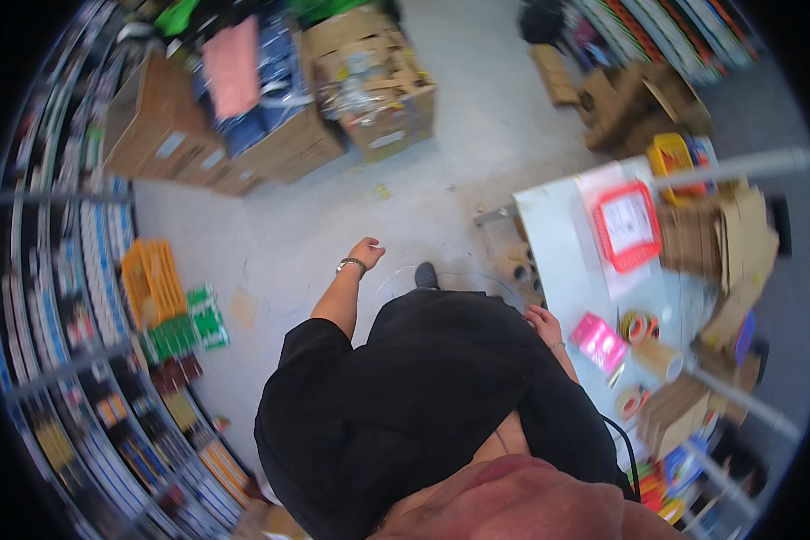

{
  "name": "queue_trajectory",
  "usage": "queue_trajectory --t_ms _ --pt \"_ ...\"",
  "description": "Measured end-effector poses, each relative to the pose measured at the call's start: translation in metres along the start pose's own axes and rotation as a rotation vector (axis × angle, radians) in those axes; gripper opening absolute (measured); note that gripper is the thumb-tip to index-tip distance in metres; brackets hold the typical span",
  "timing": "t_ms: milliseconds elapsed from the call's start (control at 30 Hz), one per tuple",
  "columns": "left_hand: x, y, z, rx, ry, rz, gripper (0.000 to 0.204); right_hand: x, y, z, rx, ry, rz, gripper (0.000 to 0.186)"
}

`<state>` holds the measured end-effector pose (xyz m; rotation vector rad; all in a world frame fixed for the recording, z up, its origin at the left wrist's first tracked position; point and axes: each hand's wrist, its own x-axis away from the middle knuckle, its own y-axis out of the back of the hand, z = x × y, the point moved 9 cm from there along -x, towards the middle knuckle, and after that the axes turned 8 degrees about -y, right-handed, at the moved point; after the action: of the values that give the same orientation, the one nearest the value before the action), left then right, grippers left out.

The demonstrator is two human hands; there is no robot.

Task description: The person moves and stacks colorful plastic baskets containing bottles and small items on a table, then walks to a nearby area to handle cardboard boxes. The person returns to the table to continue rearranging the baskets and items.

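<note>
I look straight down my black shirt to the grey floor. My left hand (366, 251) hangs out in front over the floor, fingers loosely curled and holding nothing; a watch sits on its wrist. My right hand (543, 322) is beside my hip, close to the edge of a white table (553, 243), and holds nothing. Nearest to it on the table is a pink packet (598, 341), with tape rolls (639, 327) just beyond. One dark shoe (427, 275) shows in front of me.
A red basket (626, 225) and stacked flat cardboard (720, 238) lie on the table. Open cardboard boxes (373, 76) of goods stand ahead on the floor. Stocked shelves (72, 297) curve along the left, with orange crates (153, 279) and green packs (189, 326) at their foot.
</note>
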<state>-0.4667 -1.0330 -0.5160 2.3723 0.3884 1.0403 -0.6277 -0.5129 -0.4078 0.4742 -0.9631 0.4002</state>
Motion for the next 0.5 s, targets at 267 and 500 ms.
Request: queue_trajectory --t_ms 267,500 --pt "0.099 0.049 0.155 0.432 0.317 -0.412 0.051 -0.064 -0.119 0.122 0.390 0.170 0.333 0.044" --pt "0.140 -0.016 0.160 0.490 0.464 -0.424 0.055 -0.120 -0.205 0.214 0.617 0.112 0.511 0.047"
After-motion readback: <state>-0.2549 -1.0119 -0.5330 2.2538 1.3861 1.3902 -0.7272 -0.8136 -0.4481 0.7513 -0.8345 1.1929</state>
